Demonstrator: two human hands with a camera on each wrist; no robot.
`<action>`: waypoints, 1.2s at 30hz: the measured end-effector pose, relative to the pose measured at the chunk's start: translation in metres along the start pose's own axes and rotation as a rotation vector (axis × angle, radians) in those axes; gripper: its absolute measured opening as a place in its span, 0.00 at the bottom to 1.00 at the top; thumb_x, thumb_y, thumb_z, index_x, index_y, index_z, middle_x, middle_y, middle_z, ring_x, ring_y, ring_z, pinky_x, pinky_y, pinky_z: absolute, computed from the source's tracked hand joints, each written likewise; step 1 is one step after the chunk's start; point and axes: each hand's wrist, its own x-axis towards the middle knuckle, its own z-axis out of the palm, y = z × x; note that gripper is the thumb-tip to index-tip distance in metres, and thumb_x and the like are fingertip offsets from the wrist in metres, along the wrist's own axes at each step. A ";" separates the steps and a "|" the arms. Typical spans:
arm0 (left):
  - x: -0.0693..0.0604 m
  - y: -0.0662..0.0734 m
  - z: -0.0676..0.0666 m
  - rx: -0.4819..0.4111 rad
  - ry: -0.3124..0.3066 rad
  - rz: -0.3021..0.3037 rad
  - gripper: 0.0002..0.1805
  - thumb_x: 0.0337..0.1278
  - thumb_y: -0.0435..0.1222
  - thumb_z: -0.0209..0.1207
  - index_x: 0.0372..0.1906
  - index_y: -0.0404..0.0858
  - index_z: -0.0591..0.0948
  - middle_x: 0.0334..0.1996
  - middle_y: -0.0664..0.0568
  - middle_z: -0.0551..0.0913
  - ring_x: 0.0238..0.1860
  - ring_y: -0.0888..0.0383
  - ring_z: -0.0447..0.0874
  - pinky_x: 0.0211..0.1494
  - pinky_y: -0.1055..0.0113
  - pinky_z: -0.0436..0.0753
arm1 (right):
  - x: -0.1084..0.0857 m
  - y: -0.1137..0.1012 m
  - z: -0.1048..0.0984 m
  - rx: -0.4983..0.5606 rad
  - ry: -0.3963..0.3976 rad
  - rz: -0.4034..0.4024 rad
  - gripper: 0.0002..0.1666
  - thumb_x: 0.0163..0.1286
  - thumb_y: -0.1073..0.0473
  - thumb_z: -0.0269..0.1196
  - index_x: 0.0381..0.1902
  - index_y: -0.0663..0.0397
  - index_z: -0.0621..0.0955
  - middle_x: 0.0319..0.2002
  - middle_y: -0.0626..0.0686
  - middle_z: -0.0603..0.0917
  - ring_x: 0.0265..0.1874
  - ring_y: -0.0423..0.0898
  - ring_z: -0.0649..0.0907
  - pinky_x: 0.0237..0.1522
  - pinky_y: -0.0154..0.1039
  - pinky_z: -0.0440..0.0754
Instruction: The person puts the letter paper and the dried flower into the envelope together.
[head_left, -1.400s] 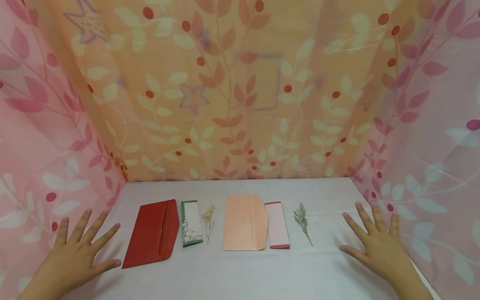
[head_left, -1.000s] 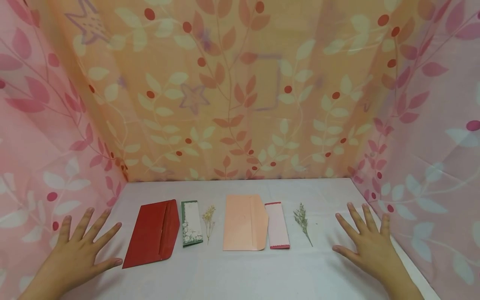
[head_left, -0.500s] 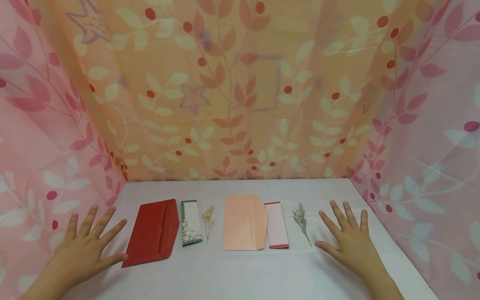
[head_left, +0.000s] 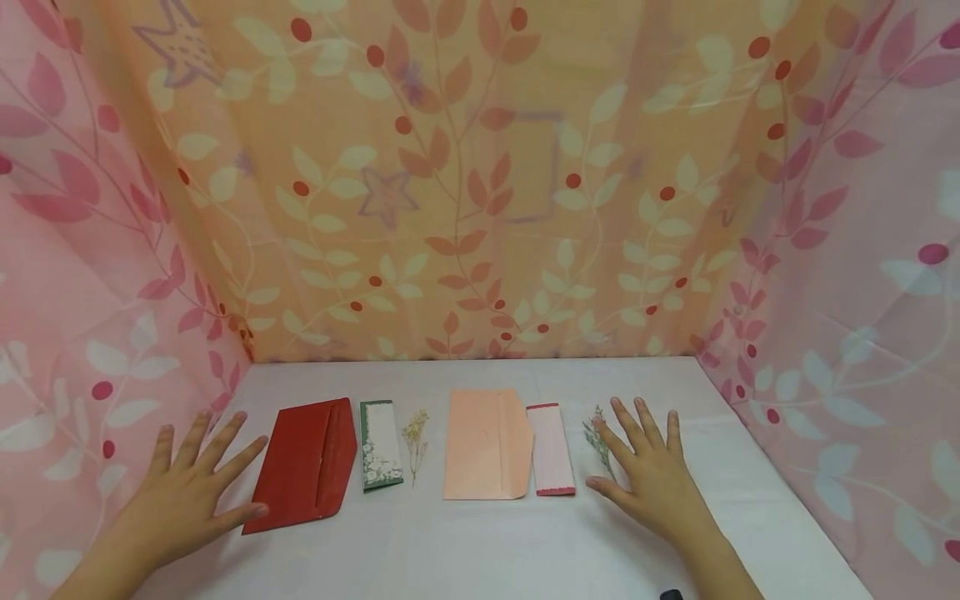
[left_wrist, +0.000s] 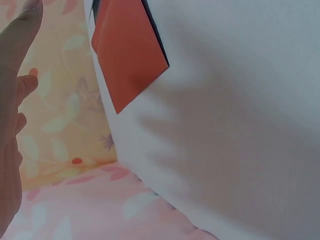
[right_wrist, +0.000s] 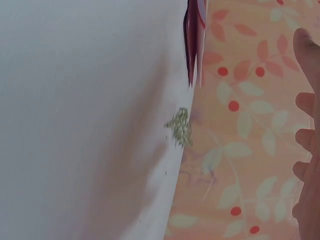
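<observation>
The left hand [head_left: 183,500] was at the lower left of the frame, its fingers spread wide and holding nothing. Its thumb was over a bottom corner of the red envelope [head_left: 300,454], which lay left of the middle. The right hand [head_left: 660,483], at the lower right, had its fingers wide too, with nothing in them. It got in the way of the little green sprig [head_left: 597,443], right of the middle, and hid part of it.

Between those two lay a green and white card [head_left: 382,442], a dried yellow flower [head_left: 415,433], a peach envelope [head_left: 480,446] and a pink card [head_left: 551,450], side by side. The peach flap met the pink card's edge. A bit of something black [head_left: 671,595] poked in at the bottom edge.

The worktop [head_left: 450,550] was white. Leafy orange cloth [head_left: 465,192] hung behind it, and pink leafy cloth [head_left: 885,283] hung at both sides.
</observation>
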 end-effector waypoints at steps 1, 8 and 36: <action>0.001 0.001 0.001 -0.003 0.000 0.000 0.51 0.48 0.72 0.61 0.75 0.52 0.68 0.84 0.49 0.41 0.82 0.41 0.24 0.75 0.34 0.22 | 0.002 -0.003 0.001 0.006 -0.001 -0.004 0.52 0.61 0.20 0.60 0.78 0.33 0.65 0.81 0.54 0.57 0.82 0.59 0.45 0.74 0.70 0.29; 0.006 0.000 0.008 0.001 0.014 0.027 0.53 0.47 0.73 0.62 0.79 0.56 0.63 0.83 0.46 0.47 0.82 0.39 0.25 0.74 0.33 0.22 | 0.013 -0.023 0.006 0.035 0.010 -0.048 0.51 0.63 0.22 0.60 0.78 0.34 0.65 0.82 0.54 0.57 0.82 0.59 0.47 0.75 0.70 0.32; 0.020 0.016 0.011 -0.101 -0.125 0.006 0.51 0.51 0.72 0.61 0.78 0.55 0.64 0.80 0.42 0.54 0.81 0.32 0.37 0.72 0.43 0.15 | 0.078 -0.120 0.030 0.200 0.017 -0.252 0.43 0.72 0.27 0.55 0.79 0.36 0.64 0.83 0.47 0.52 0.82 0.57 0.52 0.76 0.69 0.43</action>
